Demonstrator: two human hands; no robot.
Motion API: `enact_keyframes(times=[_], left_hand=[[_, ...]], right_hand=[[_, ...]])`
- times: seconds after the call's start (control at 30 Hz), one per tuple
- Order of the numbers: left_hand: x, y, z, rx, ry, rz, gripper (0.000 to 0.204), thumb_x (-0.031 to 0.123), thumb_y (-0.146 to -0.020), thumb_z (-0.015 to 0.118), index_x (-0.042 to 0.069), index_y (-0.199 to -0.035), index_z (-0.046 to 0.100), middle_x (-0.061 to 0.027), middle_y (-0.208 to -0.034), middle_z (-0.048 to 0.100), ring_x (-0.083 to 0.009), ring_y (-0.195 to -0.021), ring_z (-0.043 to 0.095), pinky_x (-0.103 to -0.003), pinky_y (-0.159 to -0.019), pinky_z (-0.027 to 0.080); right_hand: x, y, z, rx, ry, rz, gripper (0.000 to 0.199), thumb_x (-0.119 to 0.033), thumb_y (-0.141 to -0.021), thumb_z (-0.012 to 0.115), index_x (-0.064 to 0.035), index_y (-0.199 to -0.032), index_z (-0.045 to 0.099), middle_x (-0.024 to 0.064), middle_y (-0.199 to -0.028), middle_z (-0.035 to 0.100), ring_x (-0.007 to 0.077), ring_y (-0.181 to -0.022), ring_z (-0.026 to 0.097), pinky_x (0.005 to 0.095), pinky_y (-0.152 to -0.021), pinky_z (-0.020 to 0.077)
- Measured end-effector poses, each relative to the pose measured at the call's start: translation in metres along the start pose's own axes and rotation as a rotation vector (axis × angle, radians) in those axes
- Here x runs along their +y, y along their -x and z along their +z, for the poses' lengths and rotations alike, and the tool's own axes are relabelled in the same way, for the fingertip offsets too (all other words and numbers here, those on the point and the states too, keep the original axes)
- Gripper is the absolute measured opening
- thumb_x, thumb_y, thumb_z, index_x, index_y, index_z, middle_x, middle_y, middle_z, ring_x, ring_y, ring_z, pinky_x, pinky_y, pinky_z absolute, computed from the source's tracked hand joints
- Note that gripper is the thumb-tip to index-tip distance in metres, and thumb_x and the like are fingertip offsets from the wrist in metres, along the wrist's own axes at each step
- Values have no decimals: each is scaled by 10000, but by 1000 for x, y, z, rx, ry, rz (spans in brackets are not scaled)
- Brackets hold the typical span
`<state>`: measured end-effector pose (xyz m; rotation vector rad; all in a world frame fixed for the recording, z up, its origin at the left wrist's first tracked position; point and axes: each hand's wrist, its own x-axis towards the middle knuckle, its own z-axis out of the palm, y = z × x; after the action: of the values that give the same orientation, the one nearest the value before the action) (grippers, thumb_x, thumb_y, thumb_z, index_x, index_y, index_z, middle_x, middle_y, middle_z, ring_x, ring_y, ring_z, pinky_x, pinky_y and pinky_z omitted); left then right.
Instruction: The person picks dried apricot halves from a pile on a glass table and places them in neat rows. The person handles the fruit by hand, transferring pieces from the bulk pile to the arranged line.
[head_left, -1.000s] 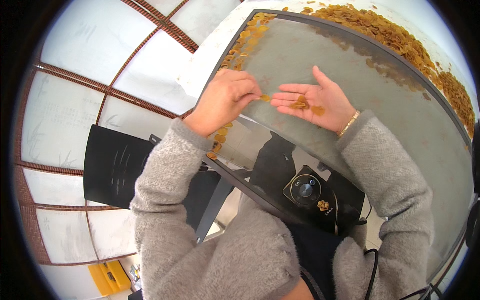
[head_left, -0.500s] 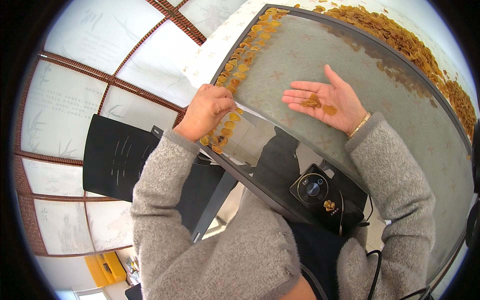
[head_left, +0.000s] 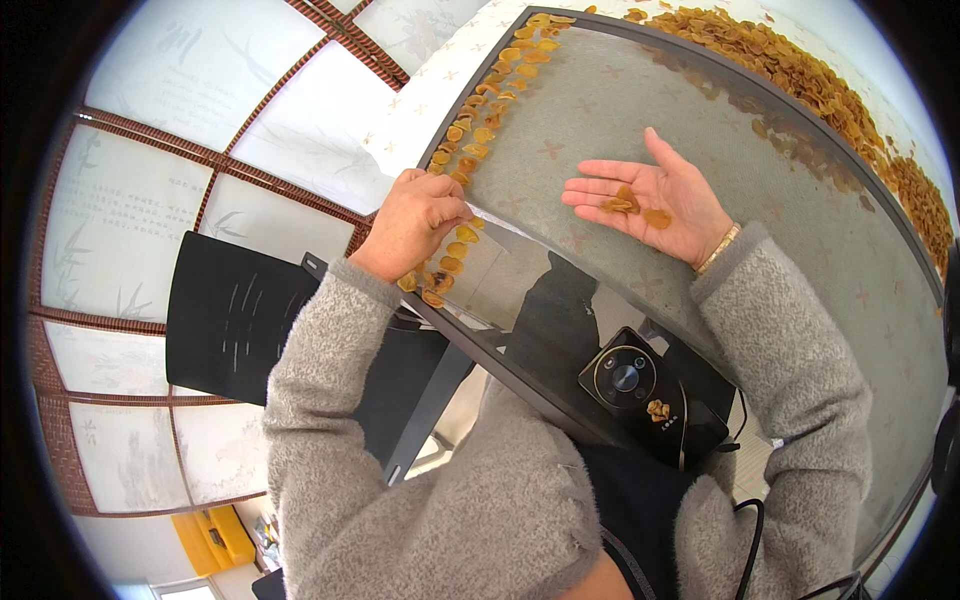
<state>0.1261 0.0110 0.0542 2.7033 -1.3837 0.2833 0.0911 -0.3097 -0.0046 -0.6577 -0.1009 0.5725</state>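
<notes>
At the near left corner of the dark-framed panel (head_left: pixel 570 150), the left hand (head_left: pixel 418 225) bends its fingers close together with one amber slice (head_left: pixel 478 222) at their tips; whether they grip it cannot be told. Each piece probably sits best flat, just clear of the rows of slices (head_left: pixel 462 235). The right hand (head_left: pixel 680 210), open palm up, carries a few loose slices (head_left: pixel 622 203), best kept level. Beyond the panel lies a slice heap (head_left: pixel 780 62).

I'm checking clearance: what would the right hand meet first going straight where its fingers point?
Probably the amber slices along the left of the framed panel, though the right hand might pass above.
</notes>
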Motion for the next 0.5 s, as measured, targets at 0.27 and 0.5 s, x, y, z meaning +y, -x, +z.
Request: enact_keyframes(times=[0.27, 0.5], left_hand=[[-1, 1, -2, -4, 2, 5, 107, 54, -754, 755, 100, -845, 723, -3, -868, 658, -200, -857, 602, -347, -853, 424], [-3, 3, -5, -37, 0, -25, 146, 64, -754, 767, 115, -882, 719, -3, -912, 677, -195, -916, 622, -357, -885, 427]], right_hand=[[-1, 1, 4, 23, -18, 6, 821, -556, -1046, 149, 151, -1434, 296, 355, -1395, 427, 389, -1289, 510, 407, -1058, 483], [-1, 1, 5, 25, -21, 4, 816, -551, -1047, 145, 153, -1433, 295, 358, -1386, 433, 395, -1285, 512, 413, -1062, 480]])
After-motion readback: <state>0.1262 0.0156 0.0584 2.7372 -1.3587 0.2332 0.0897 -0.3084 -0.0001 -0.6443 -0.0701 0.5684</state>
